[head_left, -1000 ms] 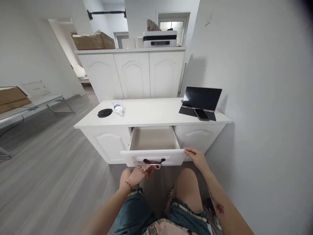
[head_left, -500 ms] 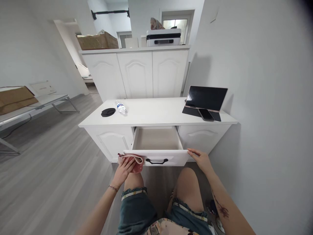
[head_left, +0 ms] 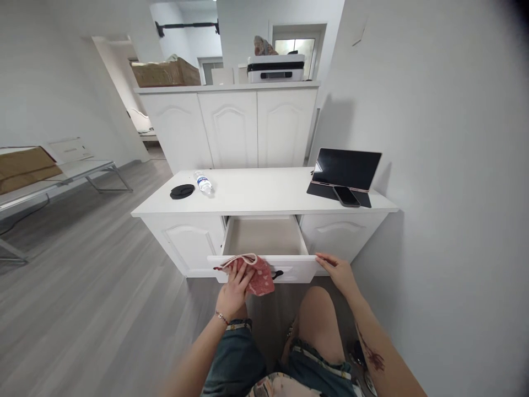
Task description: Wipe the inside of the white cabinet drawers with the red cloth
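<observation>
Head view: red cloth (head_left: 262, 278) against the front of a pulled-out drawer (head_left: 264, 237)

The drawer juts from the middle of a low white cabinet (head_left: 256, 190), its front panel reaching wider than the box behind it on both sides. Only a narrow strip of space shows between that panel and the person's knees (head_left: 318, 309). Leftward, the floor (head_left: 103, 264) runs wide; a pale wall (head_left: 446, 165) stands close at the cabinet's right end.

The cabinet looks smooth, with arched moldings on its doors, and the drawer's inside is flat beige. Grain-like streaks run along the gray floor. The cloth is soft and creased, blotched with paler marks, its light edge curling at the panel's upper rim; it covers part of a dark, curved handle (head_left: 278, 274). On the cabinet top, a clear bottle (head_left: 203, 183) with a blue label lies beside a flat, rounded black object (head_left: 182, 191), and a phone (head_left: 346, 197) lies before a propped tablet (head_left: 347, 168).

The left hand (head_left: 233, 289) rests on the cloth, at the left half of the panel, fingers laid slightly apart; its palm side is hidden, so whether it grips a fold cannot be told. The right hand (head_left: 336, 271) touches the panel's upper right corner with its fingertips; its thumb is out of sight, so a pinch cannot be confirmed.
</observation>
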The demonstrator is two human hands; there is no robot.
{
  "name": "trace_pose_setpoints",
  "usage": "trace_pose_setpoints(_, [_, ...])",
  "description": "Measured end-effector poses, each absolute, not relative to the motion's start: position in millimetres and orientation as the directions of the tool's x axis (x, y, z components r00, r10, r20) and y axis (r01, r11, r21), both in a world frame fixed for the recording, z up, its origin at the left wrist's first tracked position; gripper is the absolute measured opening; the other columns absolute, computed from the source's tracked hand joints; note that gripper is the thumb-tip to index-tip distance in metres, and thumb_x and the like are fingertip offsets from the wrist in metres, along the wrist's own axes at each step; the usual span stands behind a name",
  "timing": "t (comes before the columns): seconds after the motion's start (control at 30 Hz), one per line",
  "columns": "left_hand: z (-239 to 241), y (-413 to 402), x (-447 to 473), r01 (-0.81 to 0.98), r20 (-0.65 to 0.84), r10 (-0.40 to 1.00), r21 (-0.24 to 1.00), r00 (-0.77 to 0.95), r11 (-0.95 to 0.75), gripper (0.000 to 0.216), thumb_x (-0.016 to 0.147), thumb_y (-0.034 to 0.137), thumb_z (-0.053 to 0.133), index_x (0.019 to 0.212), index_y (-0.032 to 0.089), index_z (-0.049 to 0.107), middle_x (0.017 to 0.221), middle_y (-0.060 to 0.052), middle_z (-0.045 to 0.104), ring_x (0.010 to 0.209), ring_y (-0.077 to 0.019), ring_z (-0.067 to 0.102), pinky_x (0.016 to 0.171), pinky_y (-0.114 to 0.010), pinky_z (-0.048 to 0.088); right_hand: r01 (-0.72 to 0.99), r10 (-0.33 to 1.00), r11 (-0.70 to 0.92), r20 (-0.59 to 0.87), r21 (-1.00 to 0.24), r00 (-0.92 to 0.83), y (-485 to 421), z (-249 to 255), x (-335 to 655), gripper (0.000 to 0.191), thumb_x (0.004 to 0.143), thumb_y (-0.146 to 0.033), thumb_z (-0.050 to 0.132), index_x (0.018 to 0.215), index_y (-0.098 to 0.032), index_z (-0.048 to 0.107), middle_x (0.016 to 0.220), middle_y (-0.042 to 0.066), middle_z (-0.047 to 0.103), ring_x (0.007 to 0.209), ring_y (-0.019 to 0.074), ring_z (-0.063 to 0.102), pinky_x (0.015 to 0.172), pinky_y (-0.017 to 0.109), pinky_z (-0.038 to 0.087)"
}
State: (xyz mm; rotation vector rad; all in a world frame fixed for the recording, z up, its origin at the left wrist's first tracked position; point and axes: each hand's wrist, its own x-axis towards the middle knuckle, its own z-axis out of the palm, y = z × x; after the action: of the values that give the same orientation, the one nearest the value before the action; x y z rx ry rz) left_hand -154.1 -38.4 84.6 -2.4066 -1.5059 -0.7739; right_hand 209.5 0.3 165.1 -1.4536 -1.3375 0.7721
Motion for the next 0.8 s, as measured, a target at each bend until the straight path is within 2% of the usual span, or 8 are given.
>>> trace_pose_setpoints(0.13, [88.0,-36.8,-119.5,0.86,0.493,0.788,0.139,0.37,-0.49,0.062,0.079,0.007,0.056,0.138,0.025,0.057,0.153,-0.014,0.047,0.148,-0.0383,0.026,0.111,-0.061,0.034,0.342,0.969,0.076,0.15,-0.937,0.197,0.4,166.0,209.1,0.038,0.065,-0.057,0.072,0.085,-0.026,0.079,0.099,0.008,0.078,0.103,0.0327,0.068,0.099,0.051,0.049])
trace_pose_setpoints(0.27, [86.5,-32.9,-95.8,0.848,0.506,0.766,0.117,0.397,-0.517,0.067,0.076,0.005,0.056,0.139,0.026,0.056,0.15,-0.014,0.049,0.145,-0.04,0.031,0.11,-0.064,0.033,0.343,0.969,0.079,0.153,-0.936,0.193,0.0,166.8,208.7,0.041,0.065,-0.059,0.071,0.086,-0.025,0.079,0.099,0.008,0.078,0.103,0.0328,0.068,0.098,0.051,0.049])
trace_pose_setpoints(0.5, [87.9,-27.3,-66.0,0.824,0.491,0.752,0.112,0.44,-0.555,0.063,0.081,0.01,0.059,0.141,0.03,0.054,0.149,-0.012,0.052,0.142,-0.0369,0.038,0.111,-0.061,0.033,0.356,0.967,0.091,0.167,-0.93,0.19,2.1,164.2,210.0,0.042,0.066,-0.061,0.071,0.086,-0.025,0.079,0.099,0.008,0.078,0.102,0.0314,0.069,0.097,0.048,0.051])
trace_pose_setpoints(0.8, [86.9,-20.4,-20.2,0.745,0.457,0.719,0.162,0.524,-0.647,0.056,0.089,0.01,0.05,0.143,0.025,0.051,0.15,-0.013,0.05,0.141,-0.0329,0.039,0.113,-0.058,0.033,0.379,0.971,0.104,0.176,-0.92,0.159,5.1,164.8,211.6,0.041,0.067,-0.061,0.07,0.086,-0.026,0.079,0.098,0.008,0.078,0.1,0.0316,0.069,0.095,0.05,0.052])
